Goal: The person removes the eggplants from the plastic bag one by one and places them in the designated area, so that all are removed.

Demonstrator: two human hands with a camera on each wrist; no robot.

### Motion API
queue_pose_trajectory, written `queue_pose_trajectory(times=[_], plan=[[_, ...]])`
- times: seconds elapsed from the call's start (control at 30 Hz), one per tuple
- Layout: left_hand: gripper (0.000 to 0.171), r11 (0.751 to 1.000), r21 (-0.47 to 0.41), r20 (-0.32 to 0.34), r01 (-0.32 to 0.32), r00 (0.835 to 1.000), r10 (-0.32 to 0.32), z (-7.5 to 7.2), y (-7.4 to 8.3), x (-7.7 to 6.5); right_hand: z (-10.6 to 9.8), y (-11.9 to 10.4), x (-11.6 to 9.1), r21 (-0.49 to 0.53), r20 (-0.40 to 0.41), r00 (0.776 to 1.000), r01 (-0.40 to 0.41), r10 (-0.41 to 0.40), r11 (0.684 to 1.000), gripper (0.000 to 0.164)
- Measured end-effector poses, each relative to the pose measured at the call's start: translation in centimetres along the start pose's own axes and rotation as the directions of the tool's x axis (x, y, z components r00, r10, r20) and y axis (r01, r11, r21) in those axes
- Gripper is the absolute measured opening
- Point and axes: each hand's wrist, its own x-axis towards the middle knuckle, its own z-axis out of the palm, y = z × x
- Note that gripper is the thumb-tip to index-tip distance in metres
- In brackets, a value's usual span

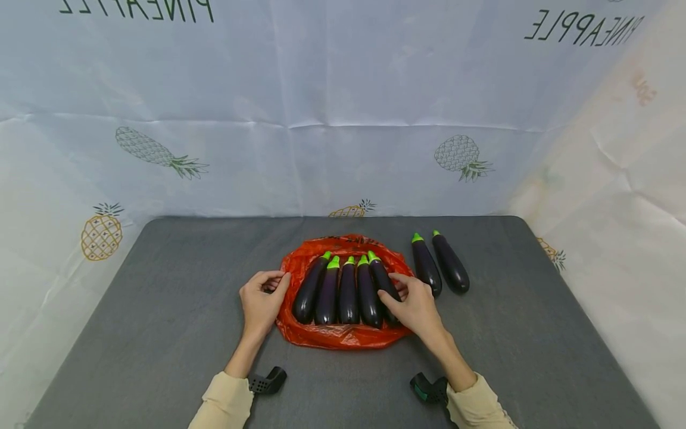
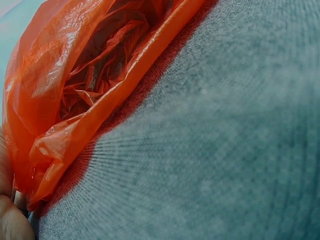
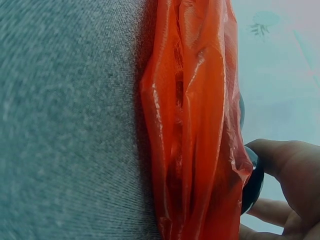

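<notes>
Several dark purple eggplants [image 1: 348,295] with green caps lie side by side in an orange-red plastic bag [image 1: 343,339], its rim spread around them. My left hand [image 1: 262,301] pinches the bag's left edge between thumb and fingers; the left wrist view shows the bag's folds [image 2: 50,165] beside that hand [image 2: 12,215]. My right hand [image 1: 415,307] holds the rightmost eggplant [image 1: 382,277] inside the bag, thumb on its near side. In the right wrist view the bag [image 3: 200,125] hides most of that eggplant [image 3: 254,185], with the right hand [image 3: 295,185] against it.
Two more eggplants lie on the grey tabletop [image 1: 177,310] to the right of the bag, one [image 1: 426,265] close to my right hand and the other [image 1: 451,262] farther right. A white pineapple-print sheet [image 1: 300,167] hangs behind the table.
</notes>
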Motion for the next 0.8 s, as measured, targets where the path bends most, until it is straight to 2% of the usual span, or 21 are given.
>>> queue_pose_trajectory(times=[0.27,0.67,0.8], plan=[[0.005,0.999,-0.035,-0.006,-0.017,1.000,0.017,0.1,-0.1,0.1,-0.1,-0.1,-0.1,0.018,0.008,1.000,-0.013,0.013,1.000,0.045],[0.006,1.000,-0.010,-0.007,-0.011,1.000,0.011,0.1,-0.2,0.0,-0.8,-0.6,-0.3,0.056,-0.057,0.997,0.049,-0.046,0.997,0.043],[0.006,1.000,-0.017,-0.007,-0.010,1.000,0.010,0.1,-0.1,0.1,-1.2,-0.9,-0.3,0.052,-0.062,0.997,0.045,-0.042,0.998,0.044]])
